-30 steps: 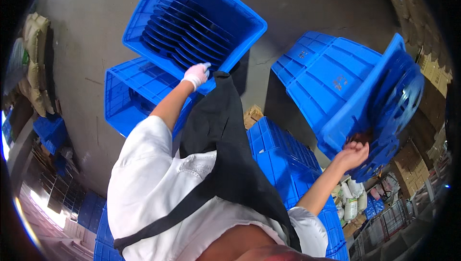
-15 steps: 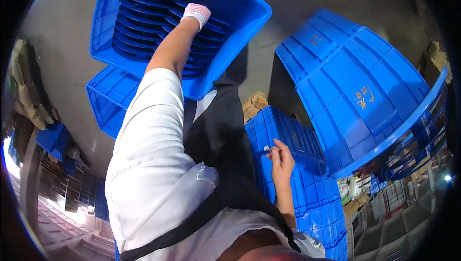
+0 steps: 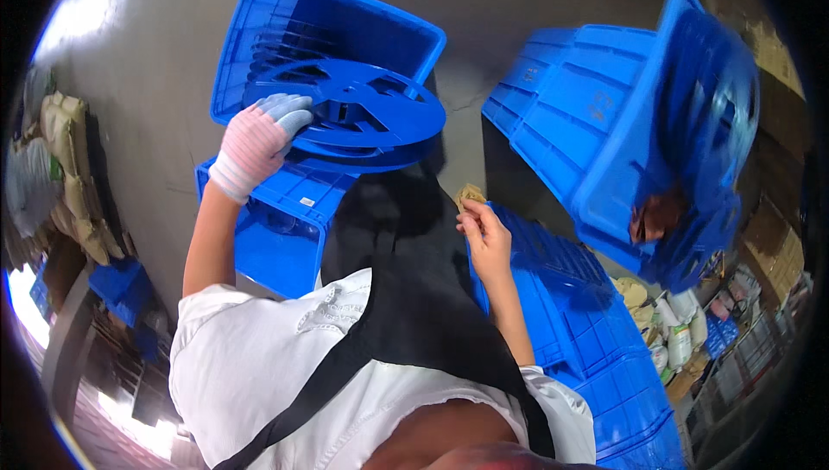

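Observation:
My left hand [image 3: 266, 137], in a pink, white and grey knit glove, is closed on the near left part of a blue plastic reel [image 3: 380, 137]. The reel lies tilted in front of an open blue crate [image 3: 414, 34], overlapping its near rim. Inside the crate several more blue discs [image 3: 289, 42] stand in a row, partly hidden by the held reel. My bare right hand [image 3: 488, 241] hovers beside my black apron, fingers loosely bent and a little apart, with nothing seen in them. Below it is a stack of blue crates [image 3: 596, 332].
Under the reel crate sits another blue crate [image 3: 276, 250]. To the right stand large blue crates [image 3: 570, 116], with blue reels [image 3: 708, 124] at the far right one's opening. Sacks [image 3: 69, 150] lie at the left; bags and cartons [image 3: 682, 332] fill the right edge.
My left hand has come out of the crate toward me, bringing up a blue reel. My right hand has risen slightly and moved left. The view has shifted.

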Tool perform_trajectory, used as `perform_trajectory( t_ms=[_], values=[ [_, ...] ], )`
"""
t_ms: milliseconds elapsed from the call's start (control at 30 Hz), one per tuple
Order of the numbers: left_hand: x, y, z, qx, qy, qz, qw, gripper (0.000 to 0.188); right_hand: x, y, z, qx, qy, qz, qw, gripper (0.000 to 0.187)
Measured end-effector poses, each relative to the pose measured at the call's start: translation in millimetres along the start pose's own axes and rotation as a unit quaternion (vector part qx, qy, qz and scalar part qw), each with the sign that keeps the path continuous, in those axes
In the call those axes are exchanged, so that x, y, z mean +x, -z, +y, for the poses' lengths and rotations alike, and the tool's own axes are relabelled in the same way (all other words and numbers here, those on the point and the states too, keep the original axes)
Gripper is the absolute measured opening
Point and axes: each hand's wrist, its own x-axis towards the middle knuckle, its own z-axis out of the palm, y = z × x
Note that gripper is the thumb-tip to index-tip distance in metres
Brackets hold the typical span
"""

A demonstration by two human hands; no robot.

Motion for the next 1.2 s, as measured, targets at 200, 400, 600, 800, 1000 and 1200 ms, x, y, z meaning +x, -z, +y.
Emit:
perform_trajectory(
  t_ms=[200, 400, 600, 800, 1000, 1200],
  values=[
    [-6.0, 118.9, 131.6, -0.227, -0.106, 0.184, 0.950, 0.034, -105.9, 31.3, -10.1, 0.120, 0.078, 0.079, 0.987, 0.028],
    [38.9, 106.3, 261.4, -0.357, -0.303, 0.286, 0.836, 0.025, -241.7, 83.3, -26.8, 0.432, 0.273, 0.131, 0.850, 0.048],
    [66.5, 58.9, 480.2, -0.252, -0.564, 0.312, 0.722, 0.027, -380.9, 123.1, -10.8, 0.540, 0.391, 0.382, 0.640, 0.096],
    [29.6, -5.5, 652.2, -0.264, -0.780, 0.129, 0.553, 0.033, -480.4, 90.8, 58.1, 0.620, 0.351, 0.599, 0.366, 0.064],
    [48.2, -87.6, 736.4, -0.191, -0.871, -0.112, 0.440, 0.057, -525.4, 51.6, 121.1, 0.365, 0.243, 0.893, 0.101, 0.041],
    [124.9, -196.9, 835.9, 0.043, -0.809, -0.058, 0.583, 0.052, -557.3, -15.5, 154.5, 0.308, 0.267, 0.899, 0.158, 0.037]
  ],
)
